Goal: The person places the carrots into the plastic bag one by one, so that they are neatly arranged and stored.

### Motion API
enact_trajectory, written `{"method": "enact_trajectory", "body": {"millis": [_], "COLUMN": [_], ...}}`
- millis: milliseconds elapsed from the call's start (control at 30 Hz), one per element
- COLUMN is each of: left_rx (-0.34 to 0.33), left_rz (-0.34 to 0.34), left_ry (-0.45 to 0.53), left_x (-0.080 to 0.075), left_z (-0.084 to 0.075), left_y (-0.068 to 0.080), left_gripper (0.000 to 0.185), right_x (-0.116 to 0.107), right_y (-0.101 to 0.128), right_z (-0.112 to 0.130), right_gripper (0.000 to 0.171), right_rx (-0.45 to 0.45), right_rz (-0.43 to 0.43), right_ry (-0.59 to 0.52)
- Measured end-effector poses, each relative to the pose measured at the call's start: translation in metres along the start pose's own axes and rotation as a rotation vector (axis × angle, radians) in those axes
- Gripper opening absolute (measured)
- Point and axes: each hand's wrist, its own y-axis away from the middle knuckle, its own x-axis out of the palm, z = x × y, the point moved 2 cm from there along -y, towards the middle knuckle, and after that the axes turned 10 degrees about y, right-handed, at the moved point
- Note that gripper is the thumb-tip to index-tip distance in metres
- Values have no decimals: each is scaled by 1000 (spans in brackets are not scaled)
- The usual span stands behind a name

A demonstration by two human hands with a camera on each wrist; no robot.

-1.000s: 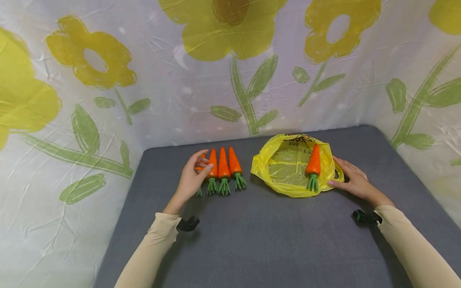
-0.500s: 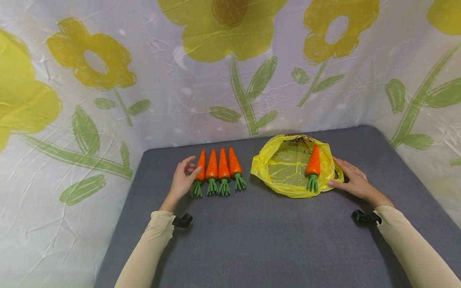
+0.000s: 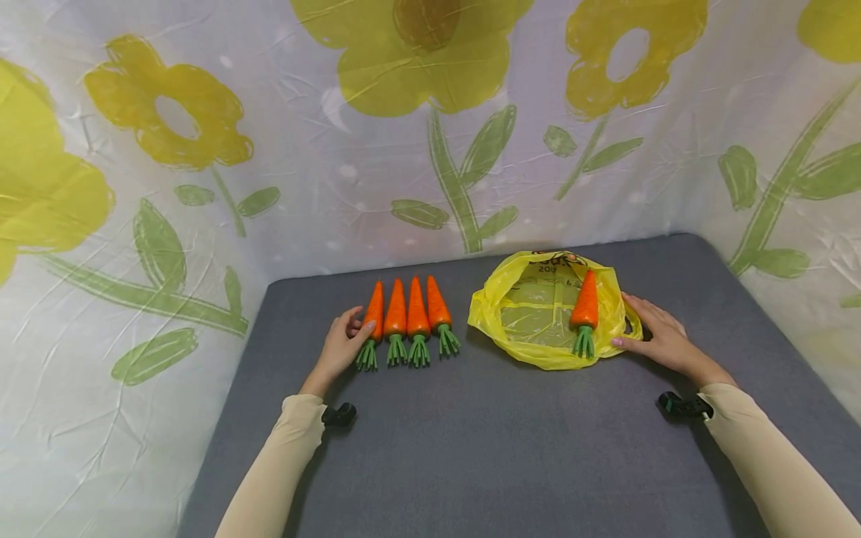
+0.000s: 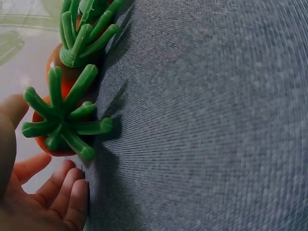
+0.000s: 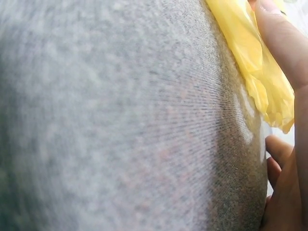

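Observation:
Toward the left of the table, my left hand (image 3: pixel 338 347) has its thumb over the leftmost carrot (image 3: pixel 374 308) and its fingers at the carrot's left side, lightly pinching it. That carrot lies on the table, its green top (image 4: pixel 62 115) toward the left wrist camera. Three more orange carrots (image 3: pixel 417 308) lie alongside it. On the right, a yellow plastic bag (image 3: pixel 487 314) lies with its mouth spread wide, and one carrot (image 3: pixel 587 302) lies in it. My right hand (image 3: pixel 662 340) rests against the bag's right edge, thumb and fingers extended and apart. Its thumb (image 5: pixel 284 41) touches the plastic.
A dark grey cloth (image 3: pixel 511 448) covers the table. Behind stands a pale fabric backdrop (image 3: pixel 303 187) printed with yellow flowers, meeting the table's back edge. Each wrist bears a black camera mount (image 3: pixel 682 406).
My left hand has moved left and slightly toward me, from above the carrots to the leftmost one, and its fingers have drawn in around it. The right hand and bag stay put.

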Motion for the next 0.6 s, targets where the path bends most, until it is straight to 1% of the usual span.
{"method": "enact_trajectory", "body": {"millis": [267, 500, 600], "left_rx": [-6, 1, 5], "left_rz": [29, 28, 25], "left_ry": [-40, -89, -104], "left_x": [3, 4, 4], "left_z": [0, 2, 0], "left_y": [1, -2, -1], "left_gripper": [66, 66, 65], "right_x": [0, 0, 0], "right_y": [0, 0, 0], "right_z": [0, 1, 1], "right_gripper": [99, 98, 98], "right_rx": [-2, -11, -13], "right_rz": [-3, -7, -6], "right_ry": [-1, -5, -5]}}
